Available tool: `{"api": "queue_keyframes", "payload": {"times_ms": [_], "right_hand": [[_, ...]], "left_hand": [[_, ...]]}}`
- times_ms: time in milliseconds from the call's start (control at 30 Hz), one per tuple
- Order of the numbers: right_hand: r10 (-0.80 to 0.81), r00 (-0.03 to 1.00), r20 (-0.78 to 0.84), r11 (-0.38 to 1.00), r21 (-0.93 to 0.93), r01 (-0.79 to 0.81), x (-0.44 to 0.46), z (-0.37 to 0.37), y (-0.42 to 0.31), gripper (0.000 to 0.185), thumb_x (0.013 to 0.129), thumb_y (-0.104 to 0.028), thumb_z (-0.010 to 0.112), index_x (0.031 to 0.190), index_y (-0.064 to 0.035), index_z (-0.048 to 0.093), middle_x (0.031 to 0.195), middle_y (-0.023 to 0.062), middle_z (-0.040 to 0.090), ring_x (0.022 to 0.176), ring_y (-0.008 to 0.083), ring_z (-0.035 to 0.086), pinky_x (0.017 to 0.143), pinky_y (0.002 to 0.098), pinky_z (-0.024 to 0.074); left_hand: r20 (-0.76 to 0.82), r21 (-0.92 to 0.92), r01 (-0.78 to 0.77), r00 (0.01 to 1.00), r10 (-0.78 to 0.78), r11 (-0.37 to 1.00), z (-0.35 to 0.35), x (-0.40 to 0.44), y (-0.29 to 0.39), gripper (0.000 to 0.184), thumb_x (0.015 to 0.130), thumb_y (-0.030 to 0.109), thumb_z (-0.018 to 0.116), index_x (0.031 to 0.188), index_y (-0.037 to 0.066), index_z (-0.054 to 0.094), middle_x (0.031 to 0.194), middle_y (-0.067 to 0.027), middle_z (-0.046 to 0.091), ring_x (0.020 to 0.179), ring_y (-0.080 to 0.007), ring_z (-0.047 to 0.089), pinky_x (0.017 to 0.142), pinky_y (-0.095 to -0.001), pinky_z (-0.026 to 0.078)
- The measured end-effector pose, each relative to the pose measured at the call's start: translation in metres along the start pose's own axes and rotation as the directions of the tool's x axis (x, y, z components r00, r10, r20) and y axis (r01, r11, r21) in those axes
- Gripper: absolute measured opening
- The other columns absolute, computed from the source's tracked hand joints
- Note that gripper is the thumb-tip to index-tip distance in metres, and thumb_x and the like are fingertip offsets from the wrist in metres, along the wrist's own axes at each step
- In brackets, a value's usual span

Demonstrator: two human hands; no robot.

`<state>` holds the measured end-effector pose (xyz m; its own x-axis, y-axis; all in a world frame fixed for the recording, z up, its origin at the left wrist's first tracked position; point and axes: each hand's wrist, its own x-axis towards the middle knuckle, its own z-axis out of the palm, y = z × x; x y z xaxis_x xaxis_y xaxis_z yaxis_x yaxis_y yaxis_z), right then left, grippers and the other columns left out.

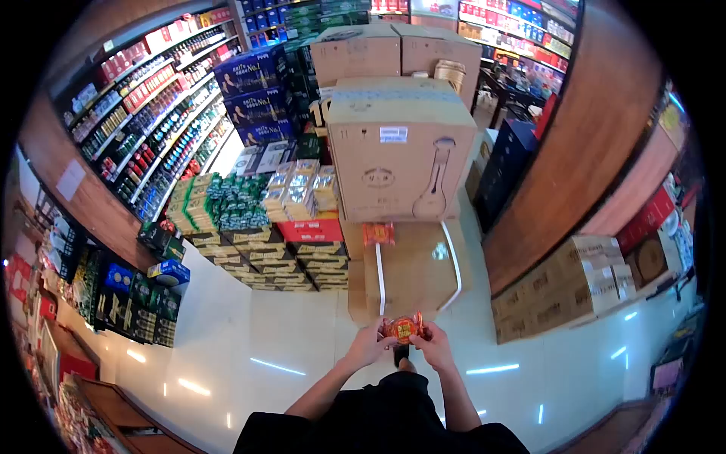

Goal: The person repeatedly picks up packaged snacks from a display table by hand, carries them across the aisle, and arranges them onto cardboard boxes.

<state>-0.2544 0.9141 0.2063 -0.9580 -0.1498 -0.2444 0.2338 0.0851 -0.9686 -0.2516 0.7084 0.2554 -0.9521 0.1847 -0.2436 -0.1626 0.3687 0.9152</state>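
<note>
both hands (399, 344): grip closed round red packet (402, 328); similar packet (379, 234) on carton (408, 265)

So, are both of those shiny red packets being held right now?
No, the left hand and right hand hold one red packet, while the other packet lies on the strapped carton.

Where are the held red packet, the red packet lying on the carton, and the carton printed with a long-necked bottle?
held red packet (403, 328), head view, printed front
red packet on the carton (379, 234), head view, middle
bottle-printed carton (393, 170), head view, front face
</note>
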Motion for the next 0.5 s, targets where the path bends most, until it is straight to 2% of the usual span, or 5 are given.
{"api": "queue_keyframes", "payload": {"times_ms": [100, 200, 267, 333, 500], "right_hand": [[-0.006, 1.000, -0.005, 1.000, -0.010, 0.006, 0.081, -0.026, -0.017, 0.032, 0.086, -0.005, 0.070, 0.116, 0.0004, 0.059, 0.089, 0.0058, 0.065, 0.075, 0.0121, 0.059, 0.065, 0.0263, 0.0496], [-0.103, 0.992, -0.074, 0.995, -0.008, 0.102, 0.161, -0.045, 0.005, 0.031, 0.087, -0.005, 0.068, 0.116, 0.0004, 0.059, 0.092, 0.0080, 0.065, 0.076, 0.0146, 0.061, 0.066, 0.0277, 0.0507], [-0.147, 0.978, -0.147, 0.988, -0.061, 0.140, 0.198, -0.058, -0.003, 0.030, 0.087, -0.003, 0.068, 0.115, 0.0005, 0.058, 0.093, 0.0081, 0.065, 0.076, 0.0146, 0.060, 0.066, 0.0279, 0.0506], [-0.134, 0.974, -0.184, 0.989, -0.088, 0.119, 0.224, -0.067, -0.009, 0.029, 0.087, -0.003, 0.067, 0.114, 0.0004, 0.057, 0.093, 0.0081, 0.065, 0.076, 0.0144, 0.060, 0.067, 0.0283, 0.0505], [-0.074, 0.977, -0.200, 0.986, -0.159, 0.042, 0.275, -0.068, -0.005, 0.029, 0.087, -0.007, 0.067, 0.112, 0.0014, 0.056, 0.092, 0.0127, 0.066, 0.078, 0.0190, 0.063, 0.070, 0.0315, 0.0505]], "left_hand": [[0.022, 0.073, 0.104, 0.994, -0.106, 0.992, -0.009, 0.074, 0.021, 0.048, 0.090, 0.020, 0.068, 0.127, -0.001, 0.046, 0.100, -0.0196, 0.065, 0.088, -0.0261, 0.067, 0.076, -0.0378, 0.053], [-0.232, 0.536, -0.048, 0.952, 0.202, 0.843, -0.004, 0.157, -0.016, 0.052, 0.093, 0.028, 0.061, 0.133, 0.001, 0.044, 0.121, -0.0237, 0.056, 0.111, -0.0368, 0.058, 0.092, -0.0453, 0.048], [-0.307, 0.747, 0.036, 0.904, 0.296, 0.664, -0.010, 0.200, -0.006, 0.056, 0.093, 0.032, 0.056, 0.139, 0.004, 0.041, 0.138, -0.0255, 0.042, 0.126, -0.0450, 0.041, 0.105, -0.0511, 0.037], [-0.344, 0.794, 0.028, 0.845, 0.410, 0.608, -0.014, 0.234, -0.007, 0.057, 0.091, 0.027, 0.057, 0.142, 0.006, 0.040, 0.139, -0.0233, 0.041, 0.130, -0.0439, 0.038, 0.108, -0.0543, 0.033], [-0.284, 0.826, 0.073, 0.911, 0.300, 0.559, -0.010, 0.261, -0.007, 0.059, 0.090, 0.023, 0.056, 0.145, 0.011, 0.038, 0.145, -0.0189, 0.039, 0.134, -0.0414, 0.035, 0.109, -0.0572, 0.030]]}}
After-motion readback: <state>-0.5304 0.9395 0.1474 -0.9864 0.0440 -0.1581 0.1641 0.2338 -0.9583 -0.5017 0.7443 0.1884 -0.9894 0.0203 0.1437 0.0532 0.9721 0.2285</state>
